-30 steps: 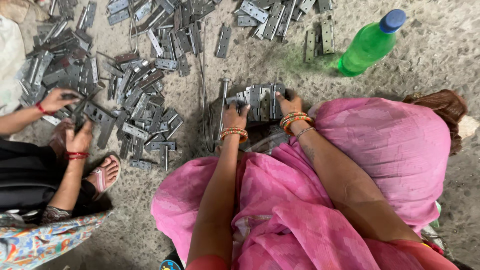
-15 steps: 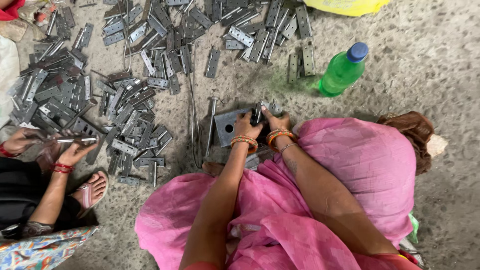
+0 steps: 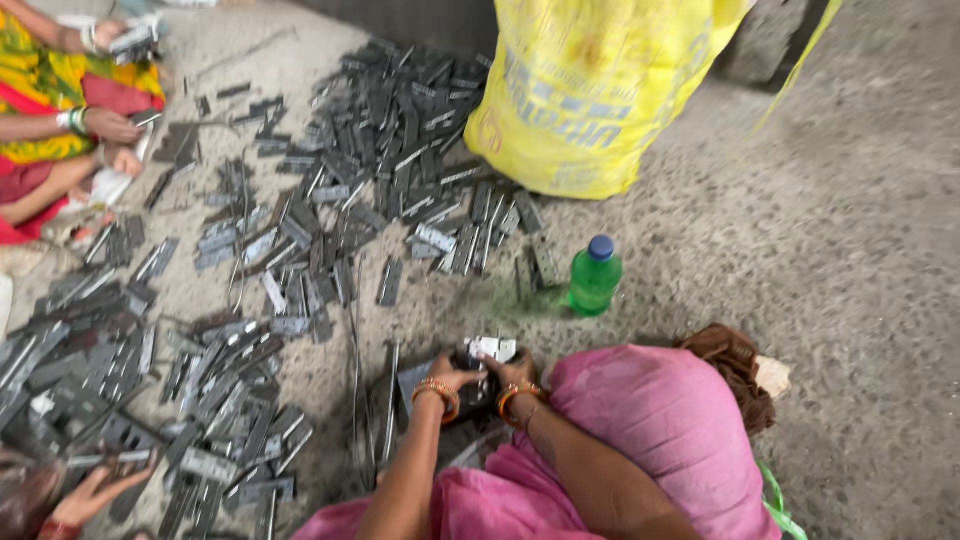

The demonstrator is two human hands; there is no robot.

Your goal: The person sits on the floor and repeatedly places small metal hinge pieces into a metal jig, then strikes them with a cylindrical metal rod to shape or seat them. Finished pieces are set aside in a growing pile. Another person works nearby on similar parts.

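My left hand point(image 3: 452, 379) and my right hand point(image 3: 516, 372) meet just in front of my pink-draped knee point(image 3: 650, 420), both closed around a small grey metal hinge piece point(image 3: 492, 349) held low over the ground. Bangles circle both wrists. A flat grey metal plate point(image 3: 413, 378) lies just left of my left hand. A wide heap of similar grey metal hinge pieces point(image 3: 330, 230) spreads over the concrete ahead and to the left.
A green plastic bottle point(image 3: 594, 278) with a blue cap stands right of the heap. A full yellow sack point(image 3: 590, 90) sits behind it. Another person point(image 3: 60, 130) sits at far left handling pieces; a third person's hand point(image 3: 95, 490) reaches in at bottom left.
The view has swung up and away, bringing the yellow sack and the far person into sight. My hands stay together by my knee on the metal piece.
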